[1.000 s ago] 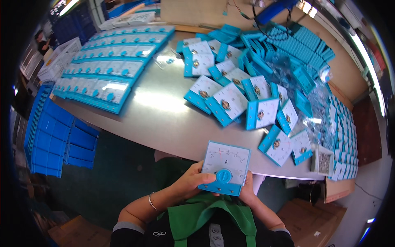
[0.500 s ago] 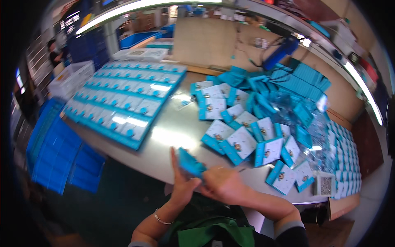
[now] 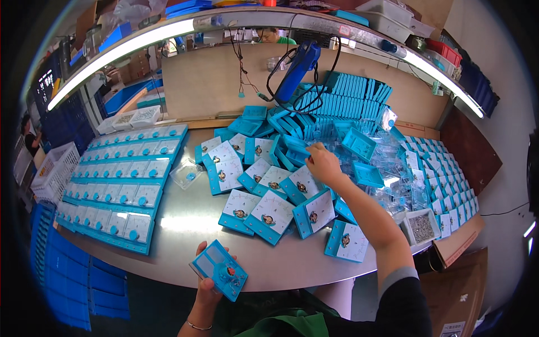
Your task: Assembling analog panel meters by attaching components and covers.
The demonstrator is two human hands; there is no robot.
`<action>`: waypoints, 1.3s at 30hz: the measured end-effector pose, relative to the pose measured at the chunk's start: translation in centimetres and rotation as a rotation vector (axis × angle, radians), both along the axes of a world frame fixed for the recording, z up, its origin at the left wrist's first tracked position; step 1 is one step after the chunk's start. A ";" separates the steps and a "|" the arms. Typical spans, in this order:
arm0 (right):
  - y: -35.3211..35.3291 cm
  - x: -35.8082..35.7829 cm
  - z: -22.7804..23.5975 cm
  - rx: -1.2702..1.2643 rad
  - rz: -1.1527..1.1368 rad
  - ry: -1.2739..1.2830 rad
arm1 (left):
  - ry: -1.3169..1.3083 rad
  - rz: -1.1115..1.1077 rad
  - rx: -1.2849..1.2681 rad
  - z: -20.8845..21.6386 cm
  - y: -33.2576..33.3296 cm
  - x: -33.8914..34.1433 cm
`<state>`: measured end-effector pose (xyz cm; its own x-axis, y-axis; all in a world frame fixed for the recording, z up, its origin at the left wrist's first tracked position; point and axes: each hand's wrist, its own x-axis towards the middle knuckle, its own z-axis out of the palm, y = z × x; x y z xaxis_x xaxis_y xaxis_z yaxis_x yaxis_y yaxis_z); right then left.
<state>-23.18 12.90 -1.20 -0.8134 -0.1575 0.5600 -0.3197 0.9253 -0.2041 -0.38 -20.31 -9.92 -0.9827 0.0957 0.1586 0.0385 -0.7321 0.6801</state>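
Over the near edge of the counter point(image 3: 193, 224), head view: left hand point(image 3: 206, 288) is gripping the blue meter case point(image 3: 221, 267) by its left side, thumb on the near edge, fingers wrapping behind, fitted side facing up and tilting. Likely handling light and stiff, a bit slick on the flat faces; the exposed red-and-metal fittings point(image 3: 231, 272) are looking fragile, so side edges are making the safest hold. Right hand point(image 3: 324, 163) is sitting well apart, up and to the right of the case, fingers curling beside the open blue covers point(image 3: 296, 150); can't tell whether it's pinching one.
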 end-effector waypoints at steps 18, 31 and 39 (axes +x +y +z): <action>-6.2 17.4 0.5 -0.472 0.617 -1.037 | 0.112 0.180 0.020 0.1 0.2 0.4; -10.7 24.1 -3.7 0.133 0.343 -0.373 | 0.005 0.135 -0.123 1.1 -0.1 5.5; -8.7 25.2 -0.7 -0.395 0.773 -0.551 | 0.148 0.084 -0.220 1.5 3.7 4.6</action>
